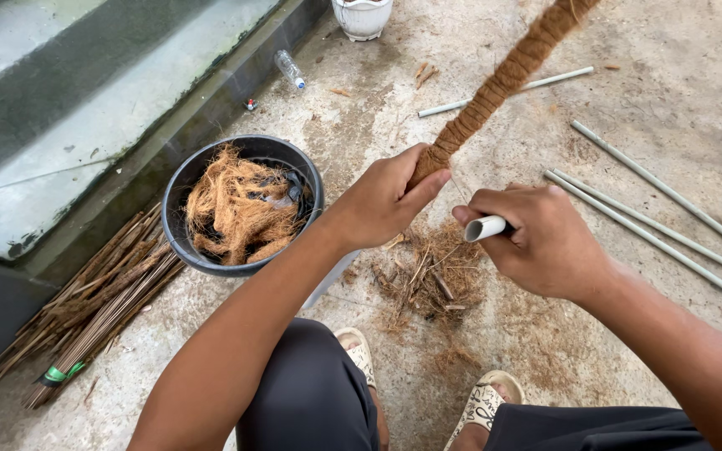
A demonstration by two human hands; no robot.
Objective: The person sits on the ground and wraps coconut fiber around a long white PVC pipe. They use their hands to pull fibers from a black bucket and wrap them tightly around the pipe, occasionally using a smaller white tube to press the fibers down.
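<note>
Concrete floor (628,67) below: left hand (382,200) closed around brown coir-wrapped pole (503,79), right hand (545,242) gripping its bare white pipe end (485,227); black fibre bucket (244,205) left of hands.

The basin (179,224) is sitting left of the hands, fibre (240,209) lying in it. A stick bundle (94,305) is lying left of the basin, against the step (85,125). Loose fibre scraps (428,280) are lying below the hands — ahead of the 2 sandals (359,349). Rods (653,230) are lying to the right, a pot (362,17) and bottle (289,68) beyond.
</note>
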